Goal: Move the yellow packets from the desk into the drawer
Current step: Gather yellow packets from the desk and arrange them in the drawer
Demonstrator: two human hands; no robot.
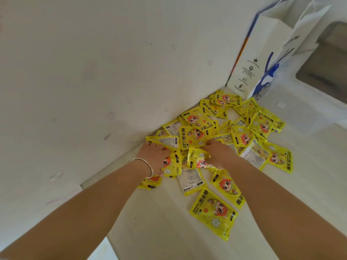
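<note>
Several yellow packets (244, 136) with a red-haired cartoon figure lie in a loose heap on the white desk (159, 222), against the wall. My left hand (153, 152), with a silver bangle at the wrist, presses down on the near left part of the heap, fingers curled around a packet (171, 164). My right hand (218, 152) lies beside it and grips another crumpled packet (198, 159). One single packet (214, 212) rests flat nearer to me. No drawer is in view.
A white paper bag (262, 57) with blue print and cord handles stands at the far end of the heap, against the white wall (93, 72). To the right the desk edge drops to a grey floor area (326, 68).
</note>
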